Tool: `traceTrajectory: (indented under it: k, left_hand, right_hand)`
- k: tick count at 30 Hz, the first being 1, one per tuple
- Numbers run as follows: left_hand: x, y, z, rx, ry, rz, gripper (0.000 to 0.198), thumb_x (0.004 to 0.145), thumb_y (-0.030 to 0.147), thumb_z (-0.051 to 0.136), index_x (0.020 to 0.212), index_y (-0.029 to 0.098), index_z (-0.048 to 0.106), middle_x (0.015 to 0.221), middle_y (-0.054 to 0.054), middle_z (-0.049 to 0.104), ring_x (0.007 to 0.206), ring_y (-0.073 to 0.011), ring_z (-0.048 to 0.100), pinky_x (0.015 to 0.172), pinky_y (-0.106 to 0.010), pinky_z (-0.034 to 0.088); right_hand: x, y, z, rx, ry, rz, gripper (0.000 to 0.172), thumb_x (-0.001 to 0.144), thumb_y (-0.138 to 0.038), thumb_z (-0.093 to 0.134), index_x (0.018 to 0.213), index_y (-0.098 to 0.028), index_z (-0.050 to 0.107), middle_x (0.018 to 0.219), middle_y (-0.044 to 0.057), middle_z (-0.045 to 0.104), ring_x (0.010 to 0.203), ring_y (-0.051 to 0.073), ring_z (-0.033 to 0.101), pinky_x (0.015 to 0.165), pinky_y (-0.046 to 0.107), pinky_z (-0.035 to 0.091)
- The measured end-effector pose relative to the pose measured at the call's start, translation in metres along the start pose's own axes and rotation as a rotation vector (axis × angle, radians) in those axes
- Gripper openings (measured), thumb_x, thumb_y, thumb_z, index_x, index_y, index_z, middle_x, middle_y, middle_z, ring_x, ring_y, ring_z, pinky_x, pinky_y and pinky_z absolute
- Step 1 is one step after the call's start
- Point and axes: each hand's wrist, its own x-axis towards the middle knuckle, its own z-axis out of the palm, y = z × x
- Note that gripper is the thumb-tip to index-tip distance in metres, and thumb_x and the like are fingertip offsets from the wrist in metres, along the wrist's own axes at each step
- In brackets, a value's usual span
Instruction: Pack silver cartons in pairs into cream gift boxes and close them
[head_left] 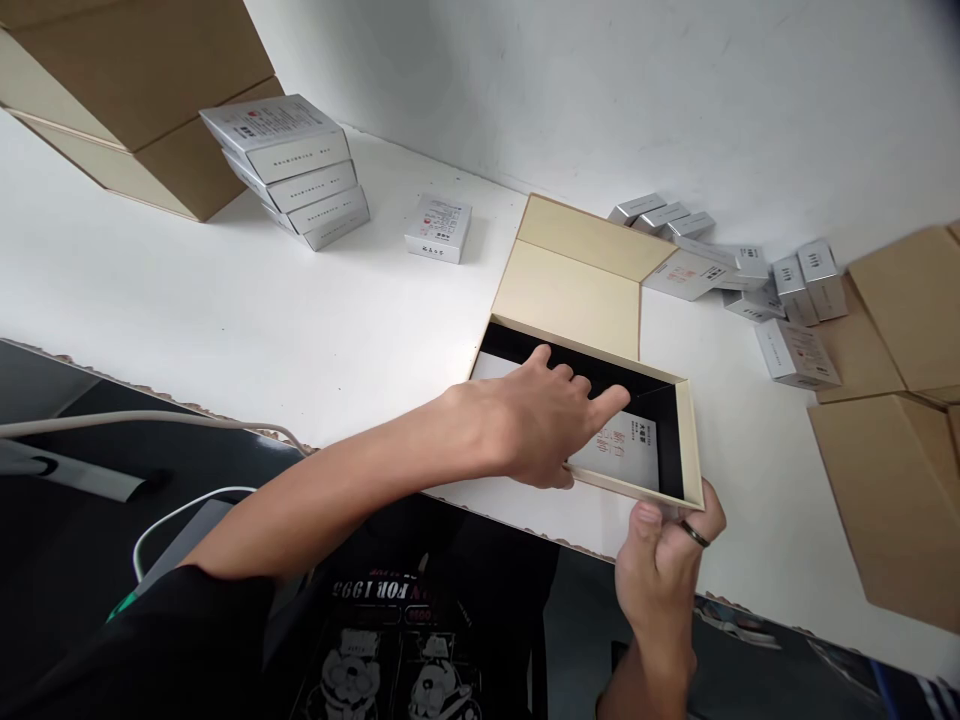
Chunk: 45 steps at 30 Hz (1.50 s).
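An oblong cream gift box (684,440) with a black inside lies on the table, its hinged lid (574,285) folded back toward the wall. Inside it sits a flat silver-white carton (630,445) with black and orange characters; another pale surface shows at its left end. My left hand (540,420) reaches over the box from the left, palm down, fingers spread above the inside, the thumb by the near wall. What lies under the palm is hidden. At the near right corner my right hand (667,535), a dark ring on one finger, grips the box from outside.
A stack of silver cartons (307,180) stands at the back left beside large brown boxes (150,110). One silver carton (439,230) lies alone. Several more silver cartons (799,355) are scattered behind and right, near brown boxes (885,480). A wall (637,90) rises behind the table.
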Motion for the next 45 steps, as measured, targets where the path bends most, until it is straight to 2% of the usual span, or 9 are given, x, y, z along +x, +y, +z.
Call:
traceTrajectory:
  k: [11, 17, 22, 25, 28, 33, 37, 42, 45]
  left_hand:
    - [-0.002, -0.005, 0.003, -0.022, 0.098, 0.025, 0.068, 0.091, 0.047, 0.076, 0.141, 0.012, 0.048, 0.111, -0.011, 0.074, 0.115, -0.0319, 0.064, 0.120, -0.054, 0.030]
    - [-0.018, 0.001, -0.007, 0.001, 0.385, 0.147, 0.050, 0.090, 0.056, 0.074, 0.118, 0.017, 0.062, 0.113, -0.010, 0.072, 0.111, -0.0298, 0.065, 0.114, -0.051, 0.037]
    - [-0.012, -0.056, -0.029, -0.098, 0.820, -0.546, 0.043, 0.101, 0.052, 0.058, 0.128, 0.018, 0.057, 0.124, -0.013, 0.066, 0.110, -0.0296, 0.063, 0.100, -0.045, 0.046]
    - [0.005, -0.119, -0.029, -0.172, 0.736, -1.023, 0.073, 0.088, 0.051, 0.075, 0.143, 0.012, 0.046, 0.145, -0.023, 0.051, 0.132, -0.0408, 0.050, 0.108, -0.050, 0.041]
    - [0.014, -0.166, -0.019, -0.247, 0.644, -1.244, 0.107, 0.073, 0.047, 0.087, 0.154, 0.007, 0.029, 0.150, -0.028, 0.046, 0.137, -0.0447, 0.044, 0.112, -0.054, 0.035]
    - [0.000, -0.162, -0.013, -0.268, 0.786, -1.119, 0.101, 0.081, 0.052, 0.071, 0.155, 0.014, 0.015, 0.142, -0.016, 0.055, 0.123, -0.0309, 0.051, 0.108, -0.054, 0.032]
    - [-0.025, -0.128, -0.021, -0.216, 0.976, -0.751, 0.079, 0.091, 0.058, 0.052, 0.152, 0.025, 0.014, 0.145, -0.010, 0.052, 0.122, -0.0234, 0.051, 0.105, -0.048, 0.035]
    - [-0.046, -0.122, -0.008, -0.186, 0.357, -0.531, 0.090, 0.076, 0.061, 0.068, 0.145, 0.019, 0.030, 0.125, -0.014, 0.066, 0.125, -0.0369, 0.053, 0.104, -0.054, 0.040]
    - [-0.056, -0.130, 0.003, -0.209, 0.310, -0.540, 0.087, 0.073, 0.054, 0.073, 0.142, 0.018, 0.033, 0.124, -0.016, 0.066, 0.108, -0.0325, 0.061, 0.089, -0.043, 0.050]
  right_hand:
    - [-0.002, 0.005, 0.000, -0.041, -0.016, 0.061, 0.068, 0.099, -0.063, 0.045, 0.143, -0.011, 0.038, 0.132, 0.025, 0.052, 0.124, 0.039, 0.056, 0.104, 0.061, 0.042]
    - [-0.002, 0.007, -0.001, -0.026, -0.008, 0.067, 0.076, 0.098, -0.064, 0.047, 0.148, -0.010, 0.031, 0.141, 0.029, 0.048, 0.126, 0.040, 0.055, 0.102, 0.061, 0.044]
    - [0.000, 0.005, -0.001, -0.034, -0.014, 0.051, 0.073, 0.098, -0.063, 0.047, 0.147, -0.011, 0.033, 0.146, 0.029, 0.043, 0.127, 0.038, 0.054, 0.104, 0.061, 0.043]
    - [0.001, 0.004, 0.001, -0.023, -0.003, 0.096, 0.081, 0.093, -0.066, 0.056, 0.148, -0.012, 0.031, 0.137, 0.026, 0.051, 0.127, 0.039, 0.054, 0.105, 0.062, 0.043]
    - [-0.001, 0.004, 0.002, -0.028, 0.018, 0.136, 0.084, 0.090, -0.070, 0.059, 0.147, -0.014, 0.033, 0.138, 0.026, 0.052, 0.129, 0.041, 0.053, 0.105, 0.064, 0.042]
    - [-0.001, 0.004, 0.001, -0.007, 0.009, 0.137, 0.086, 0.088, -0.068, 0.063, 0.148, -0.015, 0.033, 0.139, 0.026, 0.052, 0.130, 0.042, 0.052, 0.105, 0.065, 0.042]
    - [0.000, 0.003, 0.000, 0.017, 0.006, 0.137, 0.085, 0.088, -0.063, 0.066, 0.150, -0.016, 0.031, 0.140, 0.026, 0.051, 0.132, 0.041, 0.052, 0.104, 0.063, 0.045]
    - [-0.001, 0.002, -0.002, 0.021, -0.015, 0.158, 0.086, 0.088, -0.062, 0.068, 0.150, -0.016, 0.031, 0.137, 0.024, 0.053, 0.130, 0.040, 0.053, 0.103, 0.063, 0.046]
    - [-0.001, 0.001, -0.002, 0.017, -0.010, 0.133, 0.085, 0.088, -0.062, 0.067, 0.150, -0.016, 0.031, 0.135, 0.024, 0.054, 0.130, 0.039, 0.053, 0.104, 0.062, 0.046]
